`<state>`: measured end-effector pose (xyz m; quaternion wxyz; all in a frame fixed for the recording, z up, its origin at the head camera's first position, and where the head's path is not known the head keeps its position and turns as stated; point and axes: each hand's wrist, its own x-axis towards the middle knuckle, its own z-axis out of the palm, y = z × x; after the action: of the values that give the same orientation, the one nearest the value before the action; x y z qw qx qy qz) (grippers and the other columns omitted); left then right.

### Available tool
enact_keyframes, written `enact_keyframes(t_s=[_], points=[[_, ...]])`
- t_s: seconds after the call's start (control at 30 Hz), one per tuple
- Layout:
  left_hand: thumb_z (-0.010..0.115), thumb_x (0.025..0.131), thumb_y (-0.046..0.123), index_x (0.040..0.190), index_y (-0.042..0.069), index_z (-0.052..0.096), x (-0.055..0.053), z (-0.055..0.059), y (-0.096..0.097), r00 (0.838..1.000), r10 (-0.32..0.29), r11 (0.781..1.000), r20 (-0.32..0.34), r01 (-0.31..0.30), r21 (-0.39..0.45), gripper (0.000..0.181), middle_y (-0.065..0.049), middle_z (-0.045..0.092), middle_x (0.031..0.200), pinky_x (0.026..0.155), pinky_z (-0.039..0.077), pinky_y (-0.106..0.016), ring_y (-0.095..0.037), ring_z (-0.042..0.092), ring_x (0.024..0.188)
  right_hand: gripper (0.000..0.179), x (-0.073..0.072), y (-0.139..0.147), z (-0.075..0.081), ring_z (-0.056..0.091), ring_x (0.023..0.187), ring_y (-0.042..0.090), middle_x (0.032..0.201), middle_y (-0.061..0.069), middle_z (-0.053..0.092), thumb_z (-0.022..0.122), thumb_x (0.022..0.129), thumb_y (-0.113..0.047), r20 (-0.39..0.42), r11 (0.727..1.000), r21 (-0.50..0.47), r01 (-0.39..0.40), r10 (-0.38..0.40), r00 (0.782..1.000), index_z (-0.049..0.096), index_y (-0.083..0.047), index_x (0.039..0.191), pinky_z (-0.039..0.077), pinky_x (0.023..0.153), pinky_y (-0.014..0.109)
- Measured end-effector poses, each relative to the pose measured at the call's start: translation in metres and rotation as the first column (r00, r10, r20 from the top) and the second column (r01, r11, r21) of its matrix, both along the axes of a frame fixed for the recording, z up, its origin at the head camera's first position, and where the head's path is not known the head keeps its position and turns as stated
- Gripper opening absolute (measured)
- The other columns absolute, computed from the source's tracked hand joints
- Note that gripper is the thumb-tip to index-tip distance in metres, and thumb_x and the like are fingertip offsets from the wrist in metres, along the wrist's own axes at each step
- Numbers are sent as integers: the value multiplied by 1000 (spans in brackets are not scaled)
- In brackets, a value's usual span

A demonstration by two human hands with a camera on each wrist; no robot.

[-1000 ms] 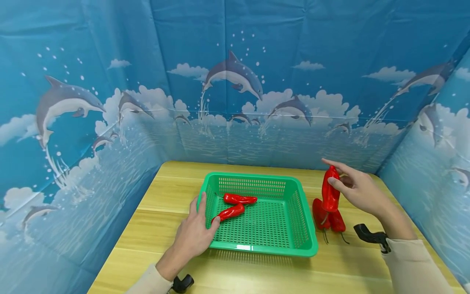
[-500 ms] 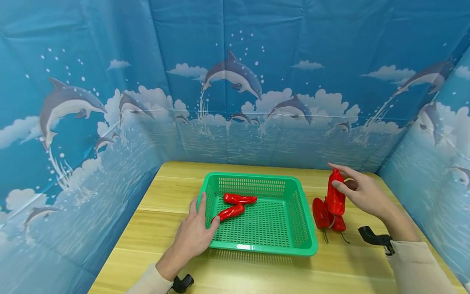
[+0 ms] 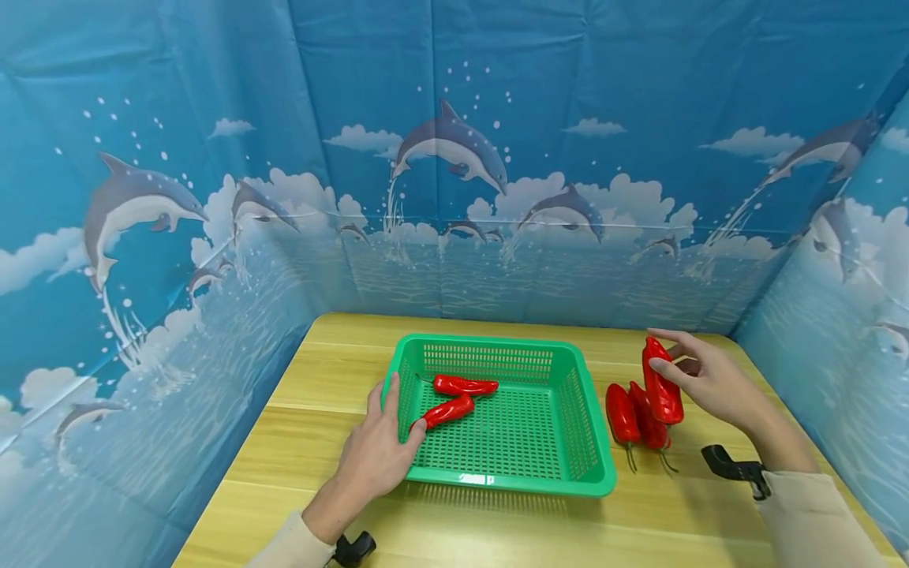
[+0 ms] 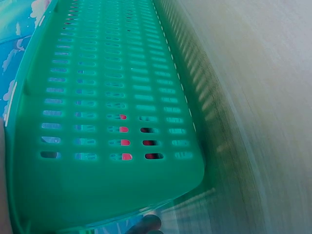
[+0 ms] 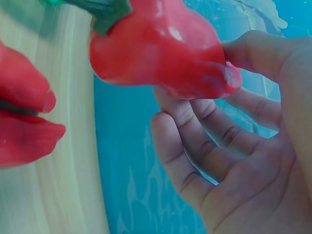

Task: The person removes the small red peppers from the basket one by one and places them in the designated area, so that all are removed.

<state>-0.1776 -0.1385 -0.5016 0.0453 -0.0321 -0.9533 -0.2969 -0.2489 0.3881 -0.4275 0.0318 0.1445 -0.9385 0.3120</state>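
In the head view my left hand (image 3: pixel 379 446) holds the left end of a green plastic basket (image 3: pixel 497 478), with its thumb over the near-left corner. Two red peppers, one behind (image 3: pixel 465 386) and one in front (image 3: pixel 447 412), lie inside toward that end. To the basket's right, my right hand (image 3: pixel 713 379) pinches another red pepper (image 3: pixel 662 386) near its pointed tip, stem end down. The right wrist view shows this pepper (image 5: pixel 161 48) between thumb and fingertips. Below it two more red peppers, one left (image 3: pixel 622 418) and one right (image 3: pixel 648 418), lie side by side on the table.
A yellow wood-grain table (image 3: pixel 334 355) carries everything. A blue dolphin-print curtain (image 3: pixel 454 260) stands along its back and sides. Black wrist mounts sit on the left wrist (image 3: pixel 353 547) and the right wrist (image 3: pixel 735 465).
My right hand has moved right and slightly down with the pepper, which now tilts and uncovers more of the two table peppers. My left hand and the basket have stayed in place.
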Motion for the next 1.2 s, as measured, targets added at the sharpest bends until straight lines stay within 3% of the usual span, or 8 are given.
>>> enact_keyframes(t_s=[0.23, 0.63, 0.9, 1.2], points=[[68, 113, 46, 189, 14, 15, 1, -1, 0, 1000, 3, 1000, 0, -3, 1, 98, -20, 26, 192, 49, 44, -36, -22, 50, 47, 59, -4, 10, -12, 84, 107, 33, 138, 29, 74, 67, 121, -32, 11, 1000, -5, 25, -25, 1000, 55, -3, 171, 63, 78, 26], [67, 113, 46, 190, 16, 13, 0, -1, 1, 1000, 4, 1000, 0, -4, 9, 98, -19, 26, 192, 49, 44, -37, -23, 49, 47, 55, -7, 27, -33, 81, 119, 50, 138, 33, 73, 67, 121, -33, 61, 997, -31, 70, -68, 996, 60, 2, 162, 64, 79, 24], [67, 114, 46, 189, 15, 14, 0, -2, 1, 1000, 6, 1000, -5, -6, 11, 98, -19, 26, 192, 49, 44, -37, -22, 50, 47, 56, -9, 40, -49, 81, 116, 44, 136, 31, 75, 65, 122, -35, 69, 996, -6, 89, -89, 994, 59, 2, 163, 62, 78, 25], [68, 114, 47, 189, 14, 14, 0, -1, 1, 1000, 6, 1000, 2, -6, 8, 98, -20, 25, 192, 51, 44, -37, -23, 51, 48, 57, -9, 53, -66, 75, 109, 15, 140, 30, 76, 63, 122, -38, 112, 993, 18, 118, -120, 986, 60, 3, 162, 62, 76, 28]])
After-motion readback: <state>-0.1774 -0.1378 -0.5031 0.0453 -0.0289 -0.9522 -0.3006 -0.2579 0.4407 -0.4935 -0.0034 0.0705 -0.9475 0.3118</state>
